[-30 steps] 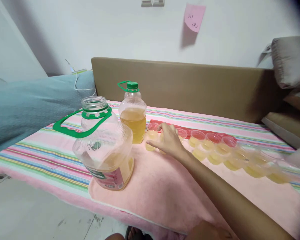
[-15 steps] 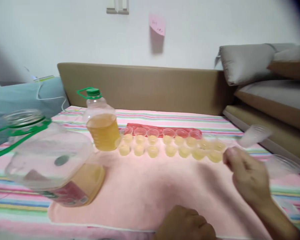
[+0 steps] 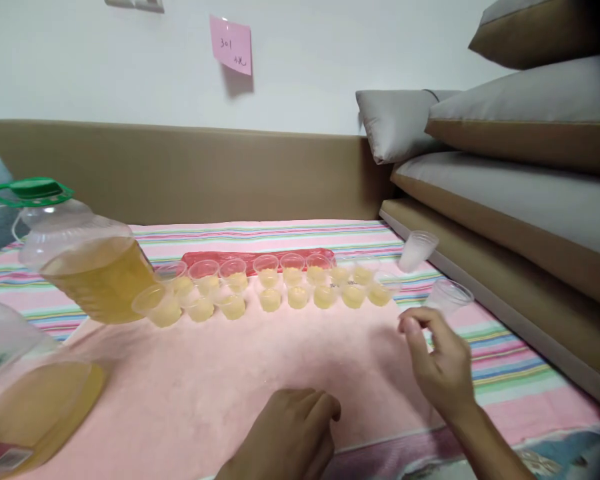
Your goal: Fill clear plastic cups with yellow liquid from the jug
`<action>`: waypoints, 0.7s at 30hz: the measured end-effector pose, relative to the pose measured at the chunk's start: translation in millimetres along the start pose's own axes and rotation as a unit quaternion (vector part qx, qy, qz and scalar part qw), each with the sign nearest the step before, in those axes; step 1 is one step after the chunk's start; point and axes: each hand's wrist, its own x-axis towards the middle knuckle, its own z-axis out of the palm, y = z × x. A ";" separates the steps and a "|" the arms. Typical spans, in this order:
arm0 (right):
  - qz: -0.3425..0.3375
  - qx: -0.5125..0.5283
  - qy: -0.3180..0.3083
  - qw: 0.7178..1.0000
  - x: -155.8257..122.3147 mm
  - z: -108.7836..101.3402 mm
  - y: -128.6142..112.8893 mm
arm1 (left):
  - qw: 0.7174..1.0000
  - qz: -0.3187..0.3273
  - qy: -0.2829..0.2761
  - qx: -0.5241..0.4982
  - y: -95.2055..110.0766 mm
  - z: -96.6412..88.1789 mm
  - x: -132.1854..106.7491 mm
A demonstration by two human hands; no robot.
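My right hand (image 3: 443,367) is above the right side of the pink towel (image 3: 190,393), its thumb and index finger pinched together. Nothing shows between those fingertips. Just beyond it is a clear plastic cup (image 3: 449,298), partly covered by the hand. My left hand (image 3: 290,433) hangs over the towel's near edge, loosely curled, with no object visible in it. Two rows of clear plastic cups (image 3: 297,297) with yellowish liquid stand on the towel's far part, ahead of both hands. Behind them lies a flat red plastic wrapper (image 3: 210,257).
A large bottle (image 3: 100,280) of yellow liquid with a green cap stands at left. A second big container (image 3: 40,413) is cut off by the left edge. More tilted clear cups (image 3: 418,251) lie at the right, beside stacked grey-brown cushions (image 3: 520,200). A brown board (image 3: 205,173) bounds the back.
The view has swung to the right, so the bottles shift left and more cushions show. My left hand shows more fully now. Both hands stay curled.
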 end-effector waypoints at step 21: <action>0.350 -0.214 0.134 0.902 -1.4 -41.1 150.8 | 0.998 0.017 0.056 -0.015 4.9 -8.7 -1.5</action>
